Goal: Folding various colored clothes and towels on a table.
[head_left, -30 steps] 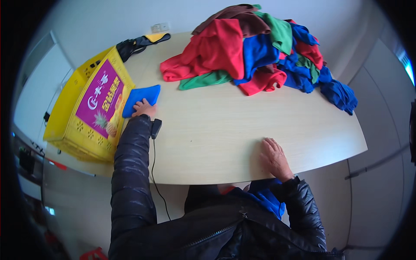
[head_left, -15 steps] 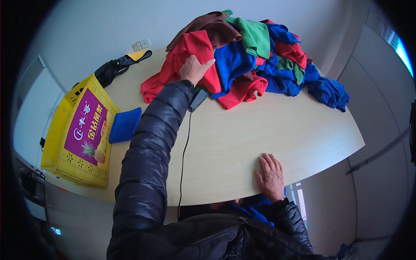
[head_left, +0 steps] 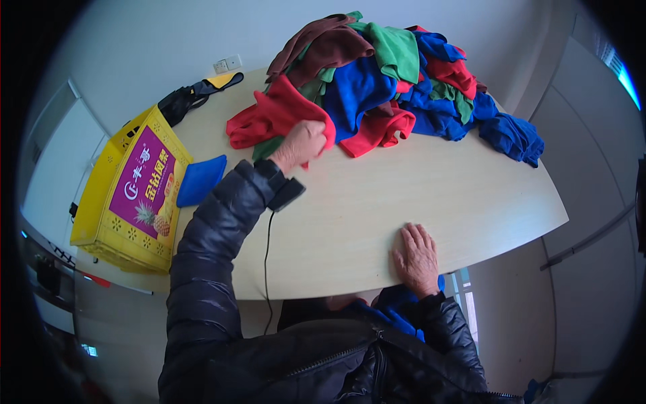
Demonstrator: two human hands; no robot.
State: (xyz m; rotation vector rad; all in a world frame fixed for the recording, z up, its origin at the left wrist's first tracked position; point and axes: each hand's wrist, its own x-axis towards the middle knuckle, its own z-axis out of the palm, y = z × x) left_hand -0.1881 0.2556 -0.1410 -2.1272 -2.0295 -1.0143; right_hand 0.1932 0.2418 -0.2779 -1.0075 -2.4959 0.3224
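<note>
The pale wooden table (head_left: 417, 195) is carrying a big heap of cloths (head_left: 404, 74) at its far side. I am gripping a red cloth (head_left: 272, 114) at the heap's near edge with my left hand (head_left: 301, 143), fingers closed on it, while my right hand (head_left: 416, 258) is lying flat and spread near the table's front edge.
</note>
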